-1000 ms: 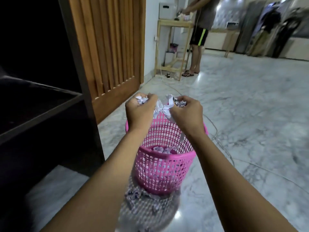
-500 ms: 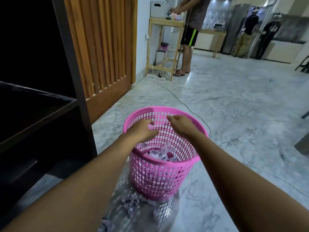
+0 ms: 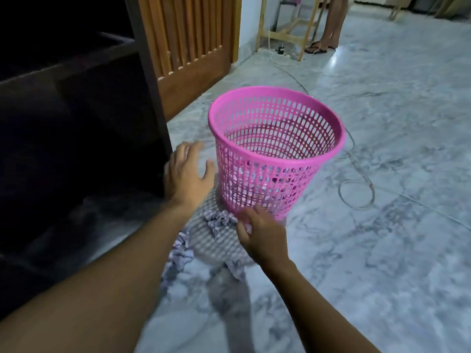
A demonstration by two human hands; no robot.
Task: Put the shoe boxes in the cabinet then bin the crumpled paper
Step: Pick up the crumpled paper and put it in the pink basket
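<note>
— Standing upright in the middle of the frame on the marble floor [image 3: 382,123], the pink mesh bin [image 3: 275,149] shows bits of crumpled paper through the lower holes of its wall. Where are the hands?

— Both sit low, near the bin's base. The left hand [image 3: 187,174] is at centre left, fingers spread and palm down, holding nothing; its thumb points toward the bin's wall but does not clearly touch it. Just left of it is the dark cabinet [image 3: 76,149], whose shelves are too dim to make out.

— And the right hand?

— The right hand [image 3: 260,234] is below the bin, fingers curled loosely downward beside a piece of crumpled paper [image 3: 220,220] lying on the floor at the foot of the bin. Whether the fingers actually grip that paper cannot be told; the fingertips are blurred.

— Any more paper out of the bin?

— Yes, another crumpled piece [image 3: 178,253] lies lower, between the two forearms, partly hidden by the left arm. A third scrap [image 3: 235,268] sits just under the right wrist.

— What else is in view?

— A slatted wooden door [image 3: 188,47] stands at upper centre. A thin cable [image 3: 356,189] loops on the floor at right. At the top, a second person's bare legs [image 3: 334,21] stand by a wooden shelf frame [image 3: 288,36].
</note>
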